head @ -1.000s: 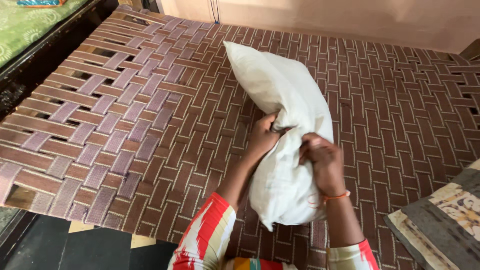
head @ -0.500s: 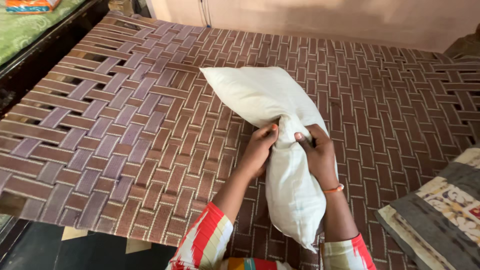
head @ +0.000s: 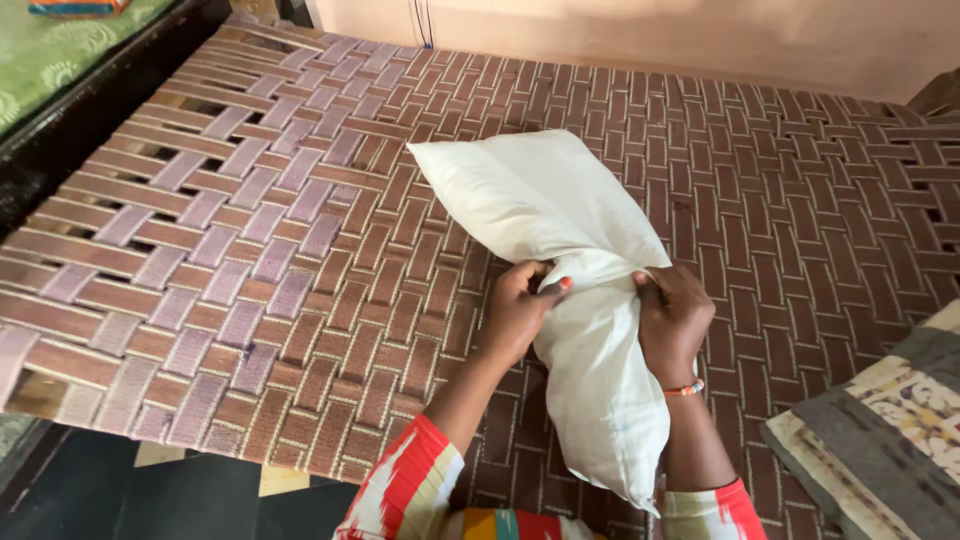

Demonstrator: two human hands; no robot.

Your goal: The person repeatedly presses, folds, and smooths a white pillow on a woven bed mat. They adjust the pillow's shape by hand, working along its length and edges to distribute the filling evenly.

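A cream white pillow (head: 545, 205) lies on a bed of woven brown and mauve straps (head: 250, 250). Both hands squeeze it at its middle, where the cloth bunches into a narrow waist. My left hand (head: 520, 305) grips the left side of that waist, thumb on top. On the right side, my right hand (head: 672, 318), with an orange bracelet at the wrist, clutches the cloth. The pillow's lower end (head: 605, 420) hangs toward me between my forearms.
A grey and cream patterned folded cloth (head: 885, 430) lies at the right front corner. A dark bed frame (head: 90, 115) and a green patterned cover (head: 60, 55) sit at the upper left. A pale wall (head: 700, 35) runs along the far edge. Dark floor (head: 120, 495) shows at lower left.
The pillow has swung from pointing up and away to lying flatter, its upper end further left. Both hands have kept their grip at the middle and slid a little toward me.
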